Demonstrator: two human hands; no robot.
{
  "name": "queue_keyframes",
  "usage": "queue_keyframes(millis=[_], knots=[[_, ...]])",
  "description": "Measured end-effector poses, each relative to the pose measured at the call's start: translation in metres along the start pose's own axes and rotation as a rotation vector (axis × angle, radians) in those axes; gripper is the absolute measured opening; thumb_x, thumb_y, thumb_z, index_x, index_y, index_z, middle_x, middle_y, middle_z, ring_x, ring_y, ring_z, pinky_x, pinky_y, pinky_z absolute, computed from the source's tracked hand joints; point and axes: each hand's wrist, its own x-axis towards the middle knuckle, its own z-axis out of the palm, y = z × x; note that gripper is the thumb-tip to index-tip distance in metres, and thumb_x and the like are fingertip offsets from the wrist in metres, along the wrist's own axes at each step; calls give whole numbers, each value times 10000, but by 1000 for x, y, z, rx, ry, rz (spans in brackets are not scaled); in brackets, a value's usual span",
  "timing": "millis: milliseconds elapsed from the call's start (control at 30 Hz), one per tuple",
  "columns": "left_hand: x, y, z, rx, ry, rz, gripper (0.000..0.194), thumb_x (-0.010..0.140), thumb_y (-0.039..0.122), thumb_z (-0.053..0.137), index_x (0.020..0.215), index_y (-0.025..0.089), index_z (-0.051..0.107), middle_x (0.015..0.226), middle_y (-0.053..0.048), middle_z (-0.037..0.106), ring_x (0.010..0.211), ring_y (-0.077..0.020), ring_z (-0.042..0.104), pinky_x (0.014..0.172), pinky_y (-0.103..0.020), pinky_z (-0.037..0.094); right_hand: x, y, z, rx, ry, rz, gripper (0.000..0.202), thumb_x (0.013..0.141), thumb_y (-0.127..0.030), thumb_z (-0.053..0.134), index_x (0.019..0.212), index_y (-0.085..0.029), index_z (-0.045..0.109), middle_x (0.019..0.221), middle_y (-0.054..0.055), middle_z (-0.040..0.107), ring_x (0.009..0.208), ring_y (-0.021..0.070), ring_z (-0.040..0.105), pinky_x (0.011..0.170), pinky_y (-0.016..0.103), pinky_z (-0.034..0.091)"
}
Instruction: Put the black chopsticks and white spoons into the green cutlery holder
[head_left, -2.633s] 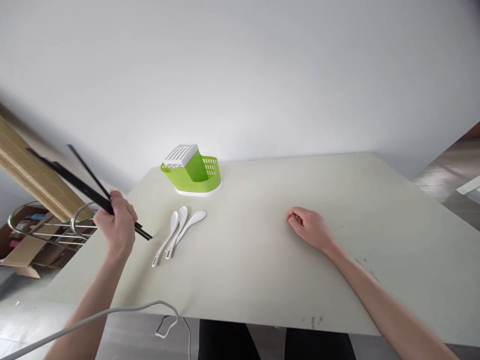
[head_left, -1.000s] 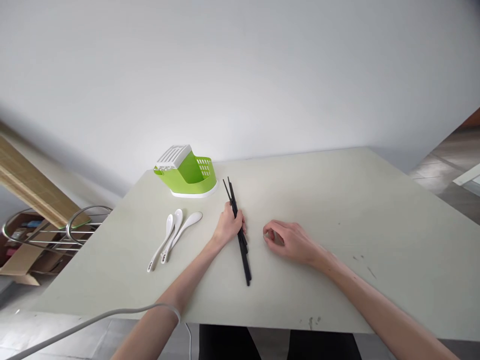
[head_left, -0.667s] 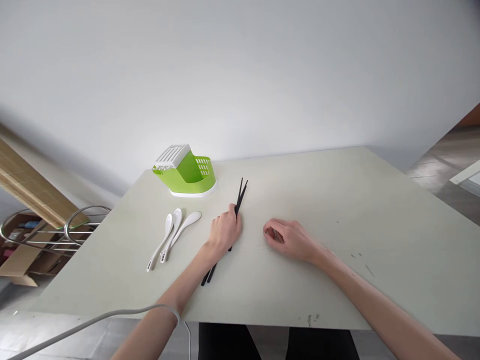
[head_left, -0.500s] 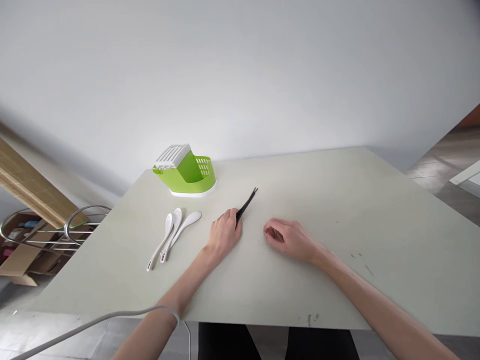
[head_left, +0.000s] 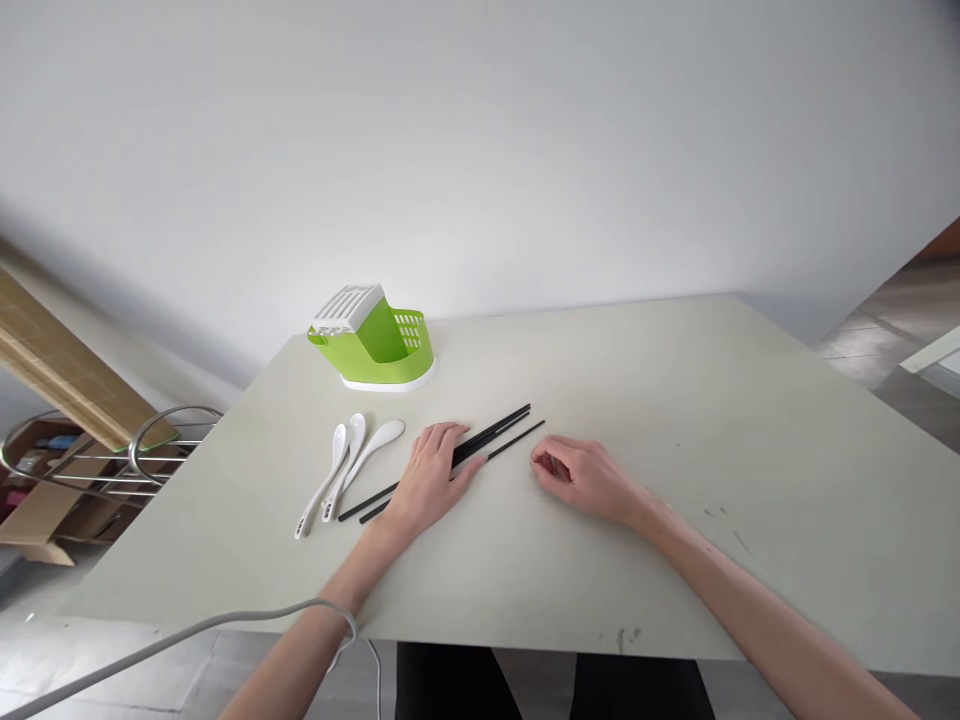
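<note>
My left hand (head_left: 429,475) lies over several black chopsticks (head_left: 491,432) on the table, thumb apart and fingers loosely spread. Their tips fan out past the fingers to the upper right, and other ends stick out to the lower left of the hand. The palm hides their middles. To the right, my right hand (head_left: 581,475) rests on its side on the tabletop, fingers curled in towards the thumb, with nothing visible inside. Three white spoons (head_left: 354,462) lie left of my left hand, bowls pointing away from me.
A green caddy (head_left: 394,370) with a white slotted top and base stands at the back left, near the wall. A grey cable (head_left: 225,630) crosses my left forearm. Left of the table (head_left: 675,380) are a metal rack (head_left: 142,470) and a cardboard box (head_left: 45,515).
The chopsticks, bundled in my left hand before, now lie fanned out beneath it. That hand has loosened and shifted slightly left. My right hand is nearly unchanged.
</note>
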Motion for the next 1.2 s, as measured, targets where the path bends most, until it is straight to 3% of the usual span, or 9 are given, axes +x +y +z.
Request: queue_keyframes(millis=[233,367,467,533,600,700,867,1000,1200], knots=[[-22,-38,-35,129,-84,-66,493,1101,477,378,1496,231,539,1598,-96,546,1583,-296,351,1289,-529,317,0,0,0,-1,3,-7,184,1028,-314,479,904,-249,598,825,6,681,645,141,555,647,292,441],[-38,-51,-37,151,-141,-81,544,1103,490,358,1569,239,486,1671,-86,455,1612,-294,280,1302,-531,298,0,2,2,-66,45,-36,165,1033,-297,473,949,-248,606,931,35,698,657,145,565,656,307,457],[-44,-46,-25,126,-148,-56,541,1114,445,336,1599,237,454,1699,-89,403,1620,-286,249,1318,-537,263,1,5,4,-122,102,-57,157,1030,-302,476,1085,-254,615,1098,79,682,782,179,629,729,336,513],[-44,-37,-14,103,-141,-71,547,1117,426,323,1613,223,434,1714,-103,370,1630,-297,201,1324,-561,229,1,8,6,-142,147,-51,224,1024,-317,492,1211,-263,601,1256,116,636,1037,239,658,868,379,552],[-43,-27,-5,61,-134,-104,564,1119,430,314,1630,210,401,1731,-115,328,1638,-307,148,1325,-583,202,1,11,8,-169,176,-29,331,1020,-342,506,1340,-280,565,1426,136,557,1307,295,568,1011,437,540],[-39,-15,2,-29,-161,-137,586,1121,456,305,1661,231,340,1746,-108,289,1641,-304,105,1326,-591,180,1,16,11,-218,143,3,460,1036,-409,500,1486,-317,483,1610,115,435,1496,324,416,1136,506,486],[-33,-11,-10,-96,-244,-53,554,1120,416,352,1659,289,361,1726,-60,337,1628,-261,178,1337,-537,200,0,22,13,-268,61,-3,555,1071,-503,452,1600,-345,393,1714,81,338,1578,327,322,1220,547,417],[-37,-12,-21,-43,-243,-10,532,1114,394,386,1637,297,412,1708,-36,369,1603,-238,281,1337,-476,252,1,23,13,-258,72,-3,518,1075,-491,453,1570,-340,464,1700,75,372,1578,324,330,1208,543,440],[-51,13,-7,-15,-201,-54,592,1105,437,397,1655,220,374,1738,-92,291,1613,-285,243,1329,-515,261,1,19,11,-235,45,-15,466,1091,-456,425,1523,-312,528,1691,61,393,1580,287,328,1235,510,416]])
